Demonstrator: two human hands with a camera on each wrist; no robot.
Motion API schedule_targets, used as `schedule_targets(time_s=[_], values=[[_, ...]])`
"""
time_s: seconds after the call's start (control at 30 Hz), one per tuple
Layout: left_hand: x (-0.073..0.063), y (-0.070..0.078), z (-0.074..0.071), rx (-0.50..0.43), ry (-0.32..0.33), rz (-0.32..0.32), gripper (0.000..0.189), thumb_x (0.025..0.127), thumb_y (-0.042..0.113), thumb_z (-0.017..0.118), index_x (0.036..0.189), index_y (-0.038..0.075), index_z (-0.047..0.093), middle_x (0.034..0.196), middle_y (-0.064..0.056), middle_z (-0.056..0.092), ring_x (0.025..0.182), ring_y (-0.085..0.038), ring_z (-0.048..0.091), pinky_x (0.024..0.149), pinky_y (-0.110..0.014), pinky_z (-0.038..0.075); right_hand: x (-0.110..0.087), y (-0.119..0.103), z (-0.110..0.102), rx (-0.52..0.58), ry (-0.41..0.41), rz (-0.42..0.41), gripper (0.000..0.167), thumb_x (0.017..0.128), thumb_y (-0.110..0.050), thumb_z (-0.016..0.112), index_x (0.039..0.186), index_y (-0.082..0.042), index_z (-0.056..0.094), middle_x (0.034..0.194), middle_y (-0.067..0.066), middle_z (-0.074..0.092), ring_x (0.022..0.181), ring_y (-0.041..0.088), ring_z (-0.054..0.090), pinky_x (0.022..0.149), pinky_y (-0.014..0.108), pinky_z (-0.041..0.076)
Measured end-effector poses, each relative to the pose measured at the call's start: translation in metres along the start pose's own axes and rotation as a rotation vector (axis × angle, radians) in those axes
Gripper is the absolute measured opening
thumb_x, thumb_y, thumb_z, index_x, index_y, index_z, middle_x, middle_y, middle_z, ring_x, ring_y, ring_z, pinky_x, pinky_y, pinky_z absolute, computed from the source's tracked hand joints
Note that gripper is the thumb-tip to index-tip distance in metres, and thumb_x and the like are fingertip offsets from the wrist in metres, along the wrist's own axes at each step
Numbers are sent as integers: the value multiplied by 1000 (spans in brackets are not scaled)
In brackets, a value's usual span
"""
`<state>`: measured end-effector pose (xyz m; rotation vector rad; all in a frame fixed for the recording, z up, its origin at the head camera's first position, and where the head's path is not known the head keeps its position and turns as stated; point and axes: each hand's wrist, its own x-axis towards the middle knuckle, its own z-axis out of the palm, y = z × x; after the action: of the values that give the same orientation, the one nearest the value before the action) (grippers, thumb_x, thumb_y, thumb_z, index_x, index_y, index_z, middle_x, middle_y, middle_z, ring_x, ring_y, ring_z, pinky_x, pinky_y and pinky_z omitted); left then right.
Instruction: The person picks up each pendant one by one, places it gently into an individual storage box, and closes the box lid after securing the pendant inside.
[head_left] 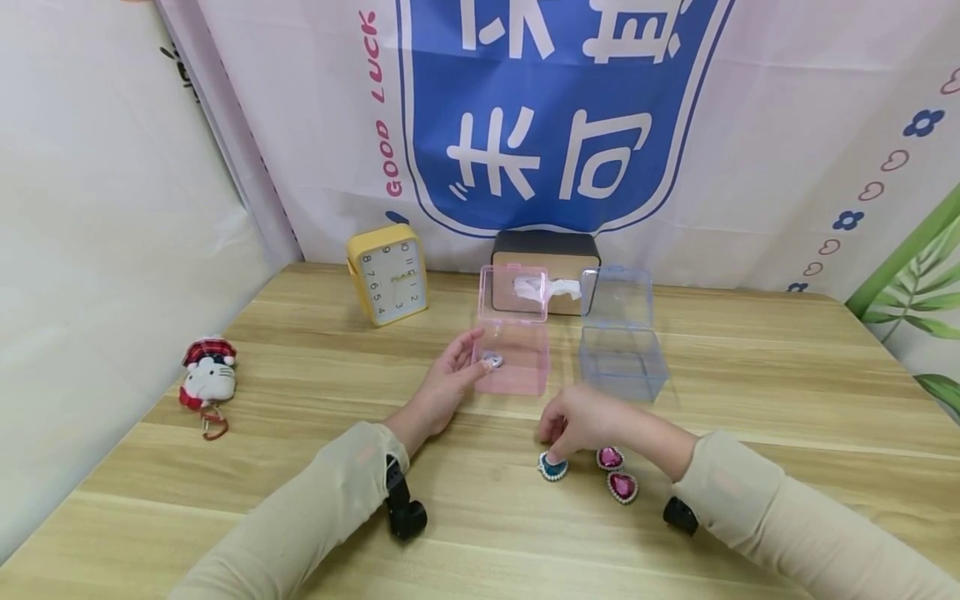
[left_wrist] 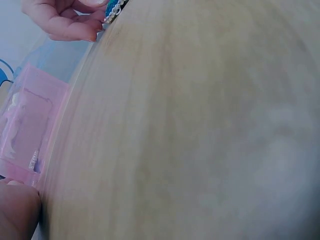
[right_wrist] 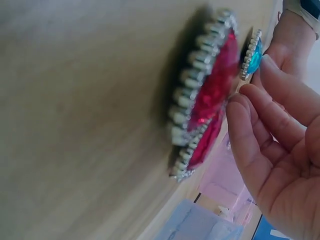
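My left hand rests at the left side of the pink transparent box, thumb and fingertips against its edge. The box's lid stands up, and a pale jewel with a silvery rim shows inside. Over the table my right hand reaches down to a teal jewel rimmed with clear stones. In the right wrist view the thumb meets the teal jewel, while the other fingers are loosely bent beside it. Two pink-red heart jewels, one upper and one lower, lie near the right wrist.
Right of the pink box stands a blue transparent box, lid raised. Behind both is a tissue box. A yellow clock stands at the back left, and a plush keychain lies near the left table edge.
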<state>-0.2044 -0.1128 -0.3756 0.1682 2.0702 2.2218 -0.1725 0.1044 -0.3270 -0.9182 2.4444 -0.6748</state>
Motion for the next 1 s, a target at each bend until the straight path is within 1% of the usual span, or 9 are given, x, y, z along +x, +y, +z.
schedule_targets(time_s=[0.17,0.27,0.4,0.63,0.77,1.0], values=[[1,0,0,2,0,6,62,86,-4,54,142,6,32,151,-14,23,139,-25,23,115,-33,21,0,-3,1,-49,-14,-5,10,72,-8,75,81,-9,71,73,-7,66,66,0,55,62,14,49],[1,0,0,1,1,8,62,86,-4,54,142,5,31,151,-13,24,139,-24,24,115,-32,21,-1,-6,1,-99,-30,-41,6,74,-7,73,78,-10,71,72,-8,65,66,-1,53,62,14,48],[1,0,0,2,2,1,61,86,-3,55,142,6,31,151,-11,25,139,-23,24,115,-32,21,-1,-10,1,-138,-38,-59,5,75,-6,72,75,-10,70,70,-9,62,64,0,51,59,15,47],[2,1,-1,12,7,-6,62,86,-2,56,142,7,32,151,-11,25,139,-24,24,115,-32,20,-1,-11,2,-124,-63,-49,10,75,-4,71,73,-12,65,68,-9,59,64,2,50,58,15,46],[2,1,-1,11,11,-9,62,85,-2,56,142,9,34,151,-10,26,139,-23,24,115,-31,21,0,-10,2,-85,-83,-29,12,73,-4,71,70,-12,63,64,-10,55,59,3,47,53,15,42],[2,0,-1,15,1,-6,63,85,-3,56,142,7,32,152,-10,24,139,-24,23,115,-33,20,0,-8,2,-44,-120,9,15,71,-4,72,66,-13,61,59,-11,51,54,3,43,49,15,38]])
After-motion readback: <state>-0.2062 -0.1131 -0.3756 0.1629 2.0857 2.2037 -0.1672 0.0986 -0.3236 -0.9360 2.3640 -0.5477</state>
